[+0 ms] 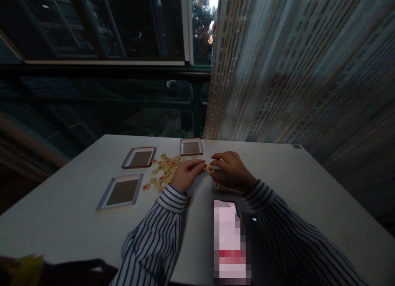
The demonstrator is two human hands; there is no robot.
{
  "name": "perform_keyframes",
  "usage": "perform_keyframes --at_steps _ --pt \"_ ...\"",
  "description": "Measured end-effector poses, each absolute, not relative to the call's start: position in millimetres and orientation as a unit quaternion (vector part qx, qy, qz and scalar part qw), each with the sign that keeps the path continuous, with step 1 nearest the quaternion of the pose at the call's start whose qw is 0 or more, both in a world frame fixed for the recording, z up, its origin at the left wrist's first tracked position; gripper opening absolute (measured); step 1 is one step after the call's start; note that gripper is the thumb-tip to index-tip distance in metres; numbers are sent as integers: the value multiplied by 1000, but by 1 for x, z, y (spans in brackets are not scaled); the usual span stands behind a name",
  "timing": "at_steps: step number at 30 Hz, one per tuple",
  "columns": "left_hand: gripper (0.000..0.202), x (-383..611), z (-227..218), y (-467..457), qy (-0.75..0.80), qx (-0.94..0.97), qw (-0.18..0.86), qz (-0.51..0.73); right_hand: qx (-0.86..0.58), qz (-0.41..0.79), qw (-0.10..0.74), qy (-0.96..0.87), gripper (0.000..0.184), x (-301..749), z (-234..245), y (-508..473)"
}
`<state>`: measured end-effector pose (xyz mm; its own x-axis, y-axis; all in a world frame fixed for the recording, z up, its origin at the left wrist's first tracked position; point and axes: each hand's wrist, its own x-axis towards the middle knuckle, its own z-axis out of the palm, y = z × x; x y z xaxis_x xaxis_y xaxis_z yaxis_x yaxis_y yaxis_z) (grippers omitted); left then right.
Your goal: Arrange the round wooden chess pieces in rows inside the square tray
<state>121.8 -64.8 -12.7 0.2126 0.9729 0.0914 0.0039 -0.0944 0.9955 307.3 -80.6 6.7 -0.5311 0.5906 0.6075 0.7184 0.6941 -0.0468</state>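
My right hand (233, 170) pinches a round, pale wooden xiangqi piece (210, 169) between thumb and fingers, its dark character facing up toward me. Just left of that piece are the closed fingertips of my left hand (188, 173); whether they touch it or hold something small of their own is hidden. A loose heap of xiangqi pieces (166, 167), some with red characters and some with dark ones, lies beyond and left of my left hand. Partly covered by my right hand, another marked piece (216, 186) shows at the near side of the palm.
Three shallow rectangular trays or lids stand on the white table (77, 220): one at the back (191, 154), one at the left (123, 164), one nearer (103, 201). A phone (230, 236) with a lit, blurred screen lies between my forearms. Behind are windows and a curtain (262, 72).
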Motion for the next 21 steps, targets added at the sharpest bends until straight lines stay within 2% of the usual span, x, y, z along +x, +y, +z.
perform_keyframes --at_steps 9,21 --pt "35 138 -12 -47 411 591 518 461 -402 -115 348 -839 24 330 -6 -72" --pt "35 162 2 -37 396 601 535 442 -427 -100 355 -825 23 345 -5 -67"
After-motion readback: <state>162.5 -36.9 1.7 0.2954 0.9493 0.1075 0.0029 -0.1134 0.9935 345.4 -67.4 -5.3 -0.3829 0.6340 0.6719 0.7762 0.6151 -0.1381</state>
